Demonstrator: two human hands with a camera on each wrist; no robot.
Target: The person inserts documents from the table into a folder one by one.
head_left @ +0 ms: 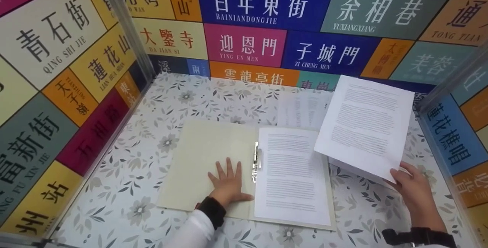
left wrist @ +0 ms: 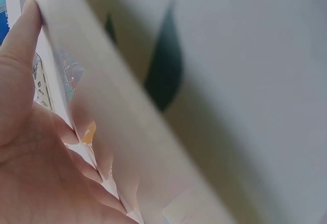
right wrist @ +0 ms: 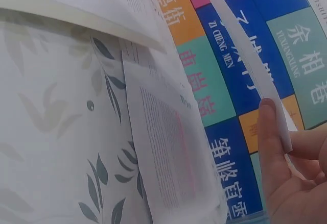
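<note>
A cream-coloured paper folder (head_left: 202,145) lies opened flat, with a metal clip (head_left: 255,164) along its spine. Printed pages (head_left: 289,171) lie on its right side. My left hand (head_left: 228,189) rests with spread fingers on the inside of the left cover, its thumb pointing toward the spine. In the left wrist view the palm (left wrist: 41,178) is against the pale cover edge. Raised off to the right of the folder, a printed sheet (head_left: 368,122) is pinched at its lower right corner by my right hand (head_left: 415,190); the right wrist view shows thumb and fingers on the paper's edge (right wrist: 245,45).
More printed paper (head_left: 299,107) lies behind the folder, partly covered by the raised sheet. The table has a leaf-and-flower patterned cover (head_left: 141,210). Panels with colourful street-name signs (head_left: 244,45) stand at the back and both sides.
</note>
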